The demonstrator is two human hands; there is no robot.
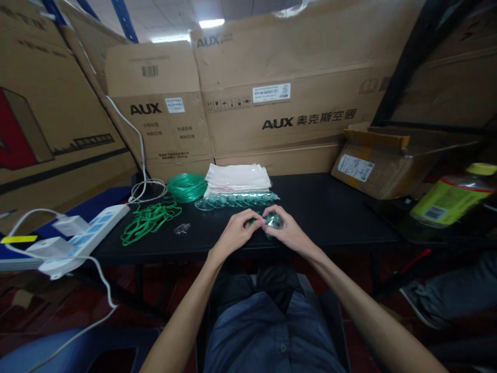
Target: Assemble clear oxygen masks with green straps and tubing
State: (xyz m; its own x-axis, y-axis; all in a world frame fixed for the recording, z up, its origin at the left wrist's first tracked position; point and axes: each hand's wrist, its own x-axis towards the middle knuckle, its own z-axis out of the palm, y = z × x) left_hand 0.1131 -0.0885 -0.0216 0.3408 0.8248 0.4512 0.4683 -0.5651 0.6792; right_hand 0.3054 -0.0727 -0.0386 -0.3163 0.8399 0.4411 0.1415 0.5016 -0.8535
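Observation:
Above the front edge of the black table, my two hands meet. My right hand [285, 230] is closed around a clear, green-tinted plastic mask [275, 221], partly covered by the fingers. Thumb and forefinger of my left hand [241, 228] pinch together at the mask's left side, with a bit of green strap [248, 221] showing between them. Just beyond lies a row of similar clear green masks [236, 200], overlapping one another. To the left are a loose heap of green elastic straps [151, 220] and a few small metal strips [182, 228].
A coil of green tubing [187, 187] and a stack of white bags [237, 178] lie at the back. A power strip [83, 241] with white cables occupies the left. An open carton [373, 160] and a yellow-labelled bottle [452, 199] stand right. Large cardboard boxes [279, 109] wall the rear.

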